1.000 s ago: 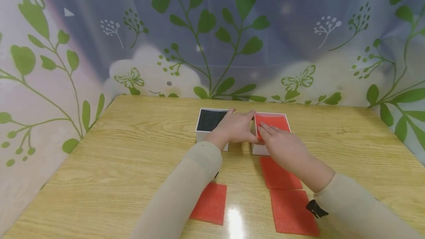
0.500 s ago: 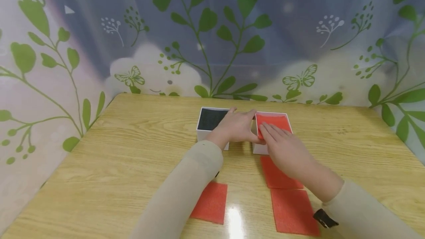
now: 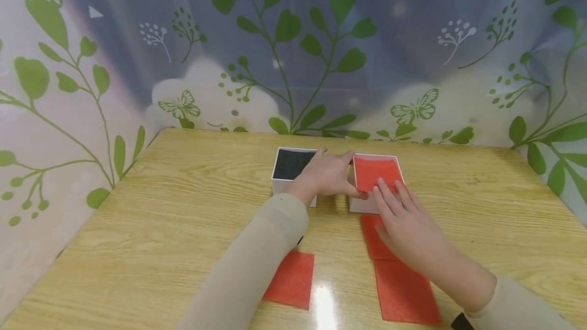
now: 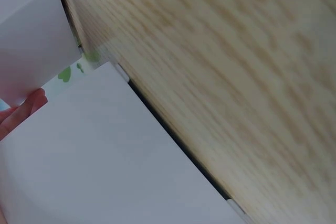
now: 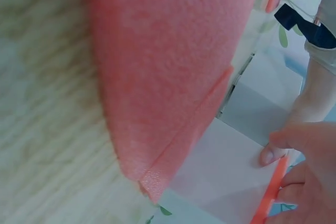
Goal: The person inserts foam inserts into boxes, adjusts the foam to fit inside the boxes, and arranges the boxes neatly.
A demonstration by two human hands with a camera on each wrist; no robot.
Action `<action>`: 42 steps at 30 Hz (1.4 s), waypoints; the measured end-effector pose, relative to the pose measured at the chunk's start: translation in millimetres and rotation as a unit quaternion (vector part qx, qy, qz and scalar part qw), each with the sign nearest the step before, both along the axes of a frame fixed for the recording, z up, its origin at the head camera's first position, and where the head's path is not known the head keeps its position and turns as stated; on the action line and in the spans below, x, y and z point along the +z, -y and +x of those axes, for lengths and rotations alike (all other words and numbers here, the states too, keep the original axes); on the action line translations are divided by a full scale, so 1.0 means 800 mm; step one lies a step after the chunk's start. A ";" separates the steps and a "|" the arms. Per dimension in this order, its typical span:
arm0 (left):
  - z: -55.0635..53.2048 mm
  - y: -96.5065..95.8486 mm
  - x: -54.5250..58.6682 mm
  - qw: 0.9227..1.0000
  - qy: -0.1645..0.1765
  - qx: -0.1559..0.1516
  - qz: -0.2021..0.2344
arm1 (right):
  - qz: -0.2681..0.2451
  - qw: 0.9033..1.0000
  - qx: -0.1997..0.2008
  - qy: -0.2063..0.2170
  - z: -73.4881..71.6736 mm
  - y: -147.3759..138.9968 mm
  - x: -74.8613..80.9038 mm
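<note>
Two white open-topped boxes stand side by side in the head view. The right box (image 3: 362, 205) has a red felt square (image 3: 373, 169) lying at its top; dark felt (image 3: 291, 162) fills the left box (image 3: 282, 186). My left hand (image 3: 325, 174) reaches over the left box and grips the right box's left side, thumb at the front corner, fingers at the back. Its fingertips (image 4: 26, 111) meet the white wall in the left wrist view. My right hand (image 3: 412, 223) has its fingers extended, fingertips at the right box's front rim and the felt's near edge.
In front of the right box lie two red felt squares, the farther one (image 3: 370, 243) and the nearer one (image 3: 405, 294). Another red square (image 3: 291, 279) is partly under the left forearm. A patterned curtain (image 3: 293, 55) hangs behind the wooden table (image 3: 183, 192).
My right hand has drawn back toward me and to the right, from the felt's left part to the front rim, uncovering more felt. The left hand keeps its place.
</note>
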State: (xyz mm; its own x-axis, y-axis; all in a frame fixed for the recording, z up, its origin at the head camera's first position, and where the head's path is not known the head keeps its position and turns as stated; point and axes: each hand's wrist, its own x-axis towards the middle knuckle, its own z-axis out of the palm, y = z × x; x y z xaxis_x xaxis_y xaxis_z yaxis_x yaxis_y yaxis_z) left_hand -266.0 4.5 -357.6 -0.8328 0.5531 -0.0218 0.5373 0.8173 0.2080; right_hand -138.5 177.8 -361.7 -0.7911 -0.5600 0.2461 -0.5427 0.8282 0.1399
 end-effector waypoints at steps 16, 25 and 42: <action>0.001 0.000 -0.001 1.000 0.001 -0.001 0.002 | 0.004 1.000 -0.001 -0.006 0.001 0.000 -0.007; 0.001 0.000 0.001 1.000 -0.002 -0.002 -0.004 | 0.009 1.000 -0.002 -0.013 -0.001 0.000 -0.008; 0.000 0.001 0.001 1.000 0.009 -0.002 0.006 | -0.021 0.990 0.050 -0.132 -0.017 -0.006 0.004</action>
